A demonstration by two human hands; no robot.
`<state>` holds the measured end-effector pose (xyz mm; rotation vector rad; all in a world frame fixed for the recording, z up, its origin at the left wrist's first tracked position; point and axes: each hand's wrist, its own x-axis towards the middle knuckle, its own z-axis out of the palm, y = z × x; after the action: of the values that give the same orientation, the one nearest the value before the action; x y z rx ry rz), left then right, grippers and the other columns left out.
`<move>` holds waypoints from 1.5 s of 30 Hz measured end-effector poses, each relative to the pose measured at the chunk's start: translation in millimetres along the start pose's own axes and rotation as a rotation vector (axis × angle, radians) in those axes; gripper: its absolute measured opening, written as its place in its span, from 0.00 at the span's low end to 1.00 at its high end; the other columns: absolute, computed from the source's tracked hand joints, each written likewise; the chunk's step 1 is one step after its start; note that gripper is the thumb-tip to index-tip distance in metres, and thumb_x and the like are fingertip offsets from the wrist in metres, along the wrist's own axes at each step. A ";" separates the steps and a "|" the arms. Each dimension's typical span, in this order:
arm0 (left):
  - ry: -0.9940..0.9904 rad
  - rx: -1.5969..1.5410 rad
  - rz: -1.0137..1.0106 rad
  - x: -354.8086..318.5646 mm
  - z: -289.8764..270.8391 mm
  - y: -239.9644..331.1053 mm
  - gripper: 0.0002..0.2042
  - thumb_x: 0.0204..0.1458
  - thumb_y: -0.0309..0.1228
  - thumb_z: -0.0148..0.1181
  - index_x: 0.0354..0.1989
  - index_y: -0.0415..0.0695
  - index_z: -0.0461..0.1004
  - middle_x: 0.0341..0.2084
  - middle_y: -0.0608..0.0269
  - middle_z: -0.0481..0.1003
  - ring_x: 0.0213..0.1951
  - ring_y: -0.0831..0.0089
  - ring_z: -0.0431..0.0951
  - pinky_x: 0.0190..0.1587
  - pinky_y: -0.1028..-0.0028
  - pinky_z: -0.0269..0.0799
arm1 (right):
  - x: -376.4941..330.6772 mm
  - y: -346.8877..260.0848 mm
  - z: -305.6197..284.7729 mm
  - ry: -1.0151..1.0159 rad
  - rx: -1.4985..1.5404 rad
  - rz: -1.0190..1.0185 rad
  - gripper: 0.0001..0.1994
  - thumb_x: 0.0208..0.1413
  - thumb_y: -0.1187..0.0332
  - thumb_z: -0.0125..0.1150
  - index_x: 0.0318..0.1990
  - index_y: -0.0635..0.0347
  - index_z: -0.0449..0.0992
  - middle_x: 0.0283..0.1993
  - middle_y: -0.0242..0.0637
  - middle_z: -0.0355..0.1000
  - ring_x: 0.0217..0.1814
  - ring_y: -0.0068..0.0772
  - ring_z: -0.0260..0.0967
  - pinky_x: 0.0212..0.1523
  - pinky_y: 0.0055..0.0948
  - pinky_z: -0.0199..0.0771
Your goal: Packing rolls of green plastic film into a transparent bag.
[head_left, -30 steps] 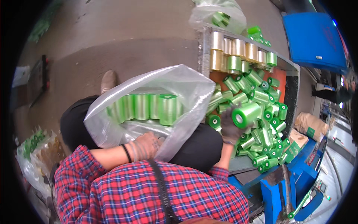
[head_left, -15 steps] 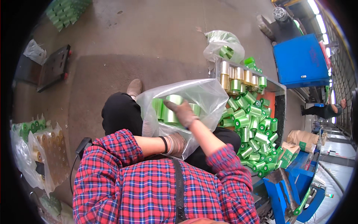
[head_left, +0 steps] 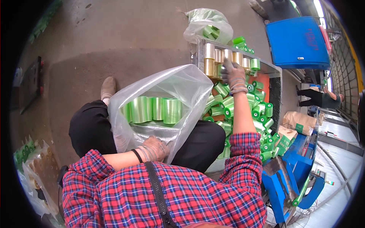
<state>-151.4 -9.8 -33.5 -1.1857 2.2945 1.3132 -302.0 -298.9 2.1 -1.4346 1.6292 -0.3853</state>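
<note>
Seated person in a red plaid shirt and black trousers, seen from above. Left hand, in a striped work glove, is closed in a pinch on the near edge of a large clear plastic bag — the bag stands open on the lap, mouth toward the right. Inside it, a row of green film rolls lies side by side on the bag's floor, touching one another. Right hand, also gloved, is stretched out to the far right, over the metal bin; its fingers are spread and rest against the gold-coloured rolls standing upright in a row along the bin's far-left wall. Whether that grip has closed on any roll — cannot tell; the palm faces away. Below the forearm, the bin is heaped with small green rolls, lying at all angles, spilling toward the near right. Beyond the bin's far end, a second clear bag with a few green rolls sits on the concrete floor. A blue machine housing stands far right; a blue frame near right. Another person stands at the right edge, well apart. More bagged rolls lie near left.
</note>
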 end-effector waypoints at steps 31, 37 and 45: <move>0.045 0.255 0.029 2.1 20.1 10.3 0.11 0.42 0.33 0.50 0.30 0.45 0.77 0.30 0.54 0.76 0.35 0.61 0.77 0.36 0.67 0.72 | -189.2 14.9 114.3 -0.146 0.006 -0.284 0.31 0.49 0.48 0.54 0.52 0.66 0.61 0.48 0.50 0.65 0.53 0.41 0.63 0.53 0.31 0.61; 0.529 0.251 -0.305 12.4 41.0 -48.3 0.06 0.38 0.29 0.54 0.23 0.45 0.77 0.32 0.53 0.76 0.37 0.58 0.76 0.34 0.60 0.70 | -121.6 87.4 185.9 -0.173 -0.757 -0.176 0.39 0.41 0.47 0.59 0.57 0.63 0.57 0.58 0.59 0.55 0.60 0.51 0.54 0.58 0.38 0.56; 0.298 0.172 -0.702 13.3 2.3 -100.1 0.55 0.29 0.54 0.65 0.64 0.44 0.39 0.61 0.39 0.41 0.63 0.47 0.43 0.61 0.53 0.41 | -145.3 74.9 183.1 -0.428 -1.149 -0.456 0.53 0.31 0.51 0.67 0.65 0.47 0.38 0.68 0.41 0.33 0.70 0.44 0.28 0.66 0.43 0.34</move>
<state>-85.4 -41.6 -103.1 -1.9695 1.8110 0.7022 -218.5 -88.1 -91.9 -2.5136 1.1328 0.7149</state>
